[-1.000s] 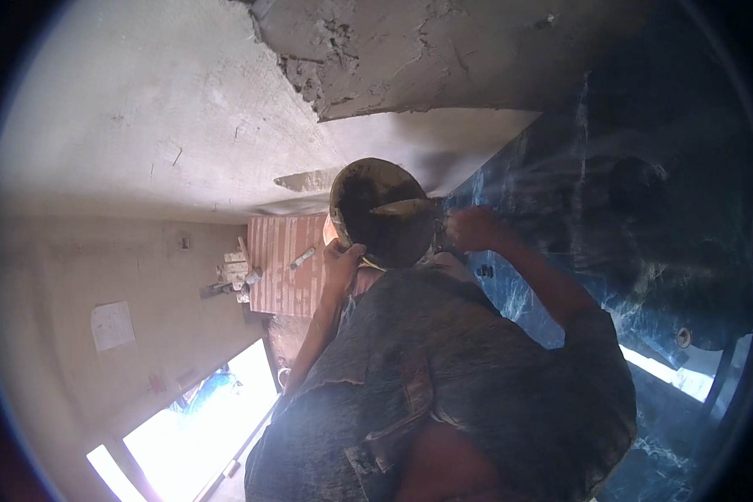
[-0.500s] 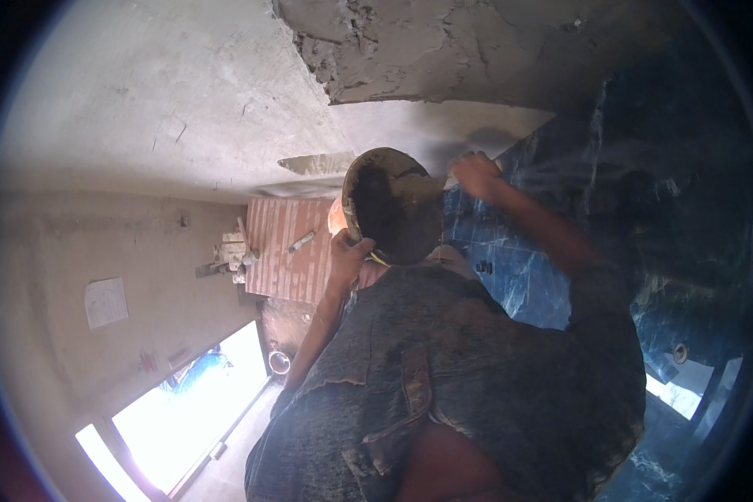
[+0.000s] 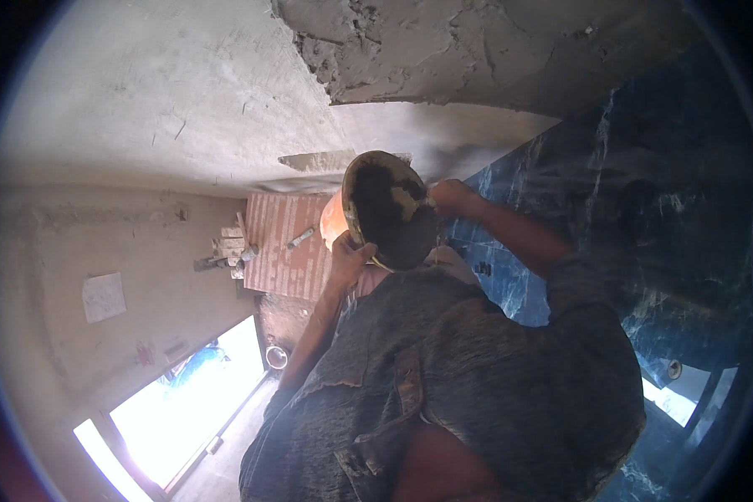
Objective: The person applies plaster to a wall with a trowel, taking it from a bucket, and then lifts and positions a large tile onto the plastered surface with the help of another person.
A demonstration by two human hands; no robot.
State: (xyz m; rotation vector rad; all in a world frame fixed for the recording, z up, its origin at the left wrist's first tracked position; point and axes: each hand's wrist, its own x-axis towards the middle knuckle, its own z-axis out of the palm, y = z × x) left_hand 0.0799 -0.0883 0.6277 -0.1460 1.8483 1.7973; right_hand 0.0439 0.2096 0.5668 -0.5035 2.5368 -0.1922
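My left hand (image 3: 348, 258) is closed on the near-left rim of a round orange tub (image 3: 333, 219), thumb over the edge. The tub is tilted so its mouth faces me, and dark wet mortar (image 3: 381, 197) lies inside with a paler patch to the right. At the tub's right rim, my right hand (image 3: 453, 199) is a closed fist. Whatever it grips cannot be made out. Ahead of both hands, rough grey wet plaster (image 3: 443, 58) covers the upper part of the wall, ending in a ragged edge above a smoother pale band (image 3: 443, 121).
Blue marbled tiles (image 3: 510, 268) cover the right side. Stacked reddish ribbed tiles or blocks (image 3: 284, 272) stand beyond my left arm, a brush-like tool (image 3: 300, 238) on top. A paper sheet (image 3: 104, 298) hangs on the left wall, above a bright opening (image 3: 192, 410) and a small round container (image 3: 277, 357).
My right hand has come down and left from near the wall to the tub's right rim. The tub has turned slightly, showing more of its orange side. My left hand keeps its hold.
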